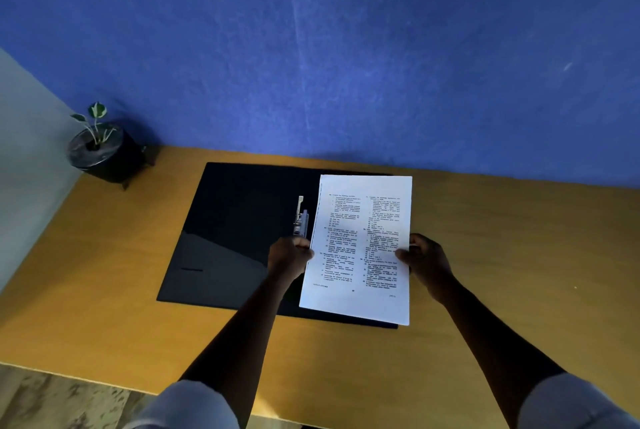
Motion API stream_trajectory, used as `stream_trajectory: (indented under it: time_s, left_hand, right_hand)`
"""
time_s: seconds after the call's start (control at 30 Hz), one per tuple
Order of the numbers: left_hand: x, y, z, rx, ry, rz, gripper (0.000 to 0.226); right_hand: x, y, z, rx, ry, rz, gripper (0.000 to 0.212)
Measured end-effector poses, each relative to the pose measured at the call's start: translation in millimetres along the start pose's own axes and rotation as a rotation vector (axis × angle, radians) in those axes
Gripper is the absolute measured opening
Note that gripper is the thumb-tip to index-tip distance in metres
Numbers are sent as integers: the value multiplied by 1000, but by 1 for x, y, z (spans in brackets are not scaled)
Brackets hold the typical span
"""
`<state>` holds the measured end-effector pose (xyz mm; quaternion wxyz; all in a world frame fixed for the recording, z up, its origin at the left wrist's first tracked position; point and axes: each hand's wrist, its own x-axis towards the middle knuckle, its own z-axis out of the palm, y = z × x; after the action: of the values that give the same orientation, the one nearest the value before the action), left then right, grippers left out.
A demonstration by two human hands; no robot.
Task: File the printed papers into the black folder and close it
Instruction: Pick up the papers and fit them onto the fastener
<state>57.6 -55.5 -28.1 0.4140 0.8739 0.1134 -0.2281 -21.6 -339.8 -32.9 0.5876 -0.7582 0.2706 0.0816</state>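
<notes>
Presently, the filing step is in hand: the left hand (289,257) and right hand (427,260) each pinch a side edge of the papers (360,248), held over the right half of the open folder (239,238), mid-tabletop. The next move, in my judgement, calls for seating their left edge under the clip (301,217). Count: one folder, one clip, one sheaf, one pot plant (100,148) at the tabletop's far left corner.

We seem to be at a home study corner or small office — a wooden desk (485,255) against a blue wall (346,47), a potted plant (100,148) at ten o'clock.
</notes>
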Motion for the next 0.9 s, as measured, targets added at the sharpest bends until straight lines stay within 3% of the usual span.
stream_trajectory:
  time_s: [0.9]
  left_hand:
    - [5,-10,-10,106,199,-55,12]
  right_hand:
    - [19,-7,33,-33,-67,-5,22]
